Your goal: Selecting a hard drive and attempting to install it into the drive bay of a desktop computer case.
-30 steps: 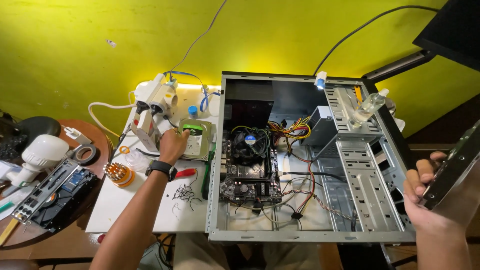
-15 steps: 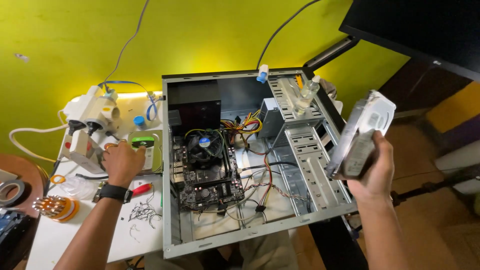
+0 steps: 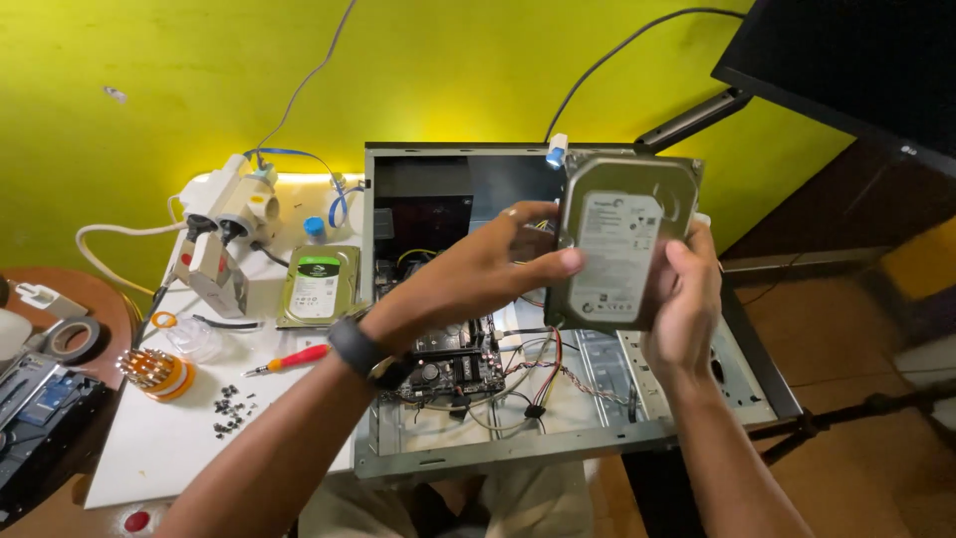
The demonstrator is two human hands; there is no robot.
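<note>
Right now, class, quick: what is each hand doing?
Left hand: fingers spread, fingertips on the left edge of the hard drive, steadying it.
Right hand: closed on the drive's right edge and underside, holding it above the open computer case.

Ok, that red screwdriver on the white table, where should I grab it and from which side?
Take the red screwdriver by its red handle, coming from above. It lies flat on the white table, handle toward the computer case, thin shaft pointing at the small black screws.
</note>
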